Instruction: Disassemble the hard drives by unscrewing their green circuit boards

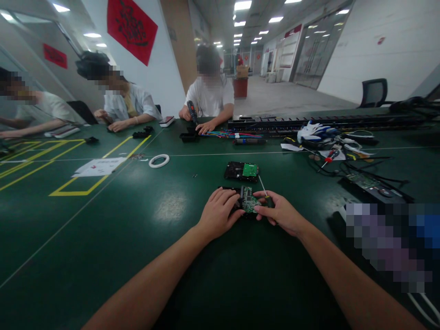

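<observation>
A hard drive [248, 200] with its green circuit board facing up lies on the green table in front of me. My left hand [220, 211] grips its left side, fingers over the top and thumb along the near edge. In my right hand [277, 211] is a screwdriver [269, 200], its thin shaft pointing up and away from the drive. The right thumb and fingertips touch the right edge of the circuit board. Just beyond lies a second hard drive [241, 171], also board side up, with no hand on it.
A white ring-shaped roll [159, 161] and tiny loose screws [195, 176] lie to the left. Gloves [316, 133], cables and a red screwdriver [330, 158] clutter the right, near a long circuit-board device [376, 187]. Across the table, a person [209, 96] holds a power screwdriver [192, 111].
</observation>
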A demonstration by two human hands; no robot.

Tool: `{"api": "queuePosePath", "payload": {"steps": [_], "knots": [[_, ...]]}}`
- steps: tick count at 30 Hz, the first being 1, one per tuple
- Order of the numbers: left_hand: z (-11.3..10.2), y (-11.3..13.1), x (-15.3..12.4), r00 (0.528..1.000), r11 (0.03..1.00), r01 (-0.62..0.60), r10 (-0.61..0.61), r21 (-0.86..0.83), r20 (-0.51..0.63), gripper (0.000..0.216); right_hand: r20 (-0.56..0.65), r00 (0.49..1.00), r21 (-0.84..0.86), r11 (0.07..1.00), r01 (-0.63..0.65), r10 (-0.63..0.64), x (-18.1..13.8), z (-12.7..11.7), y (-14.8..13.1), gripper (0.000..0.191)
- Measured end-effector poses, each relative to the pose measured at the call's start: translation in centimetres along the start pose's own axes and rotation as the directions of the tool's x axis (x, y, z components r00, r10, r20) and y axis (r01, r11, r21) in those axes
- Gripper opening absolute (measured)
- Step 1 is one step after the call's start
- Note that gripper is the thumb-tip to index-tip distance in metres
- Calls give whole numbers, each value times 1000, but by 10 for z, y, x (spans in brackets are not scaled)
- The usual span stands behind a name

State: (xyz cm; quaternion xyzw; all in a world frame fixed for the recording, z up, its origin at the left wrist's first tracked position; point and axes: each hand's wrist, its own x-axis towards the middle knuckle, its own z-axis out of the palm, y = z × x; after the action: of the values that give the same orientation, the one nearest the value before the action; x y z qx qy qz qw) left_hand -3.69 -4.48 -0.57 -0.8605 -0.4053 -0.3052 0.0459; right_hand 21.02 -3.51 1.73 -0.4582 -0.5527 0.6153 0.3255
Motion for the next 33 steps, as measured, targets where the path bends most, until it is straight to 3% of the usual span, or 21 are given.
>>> {"api": "queuePosePath", "payload": {"steps": [4,11,17,24,33], "knots": [[1,-1,0,999,999,-38,39,-16,22,30,-13,1000,-110,994,-24,22,1,2,1,51],[-2,3,1,995,995,-72,77,-67,69,44,-96,995,-96,994,-42,33,4,4,1,41],[-5,7,1,993,995,-80,84,-54,80,59,-82,996,121,992,38,-28,2,5,-2,69],[-4,6,0,986,987,-156,158,-40,54,58,-11,999,279,959,-38,42,-3,11,-7,90],[-4,9,0,976,976,-217,216,-35,-15,32,-42,999,265,964,-19,31,-1,13,-6,69]]}}
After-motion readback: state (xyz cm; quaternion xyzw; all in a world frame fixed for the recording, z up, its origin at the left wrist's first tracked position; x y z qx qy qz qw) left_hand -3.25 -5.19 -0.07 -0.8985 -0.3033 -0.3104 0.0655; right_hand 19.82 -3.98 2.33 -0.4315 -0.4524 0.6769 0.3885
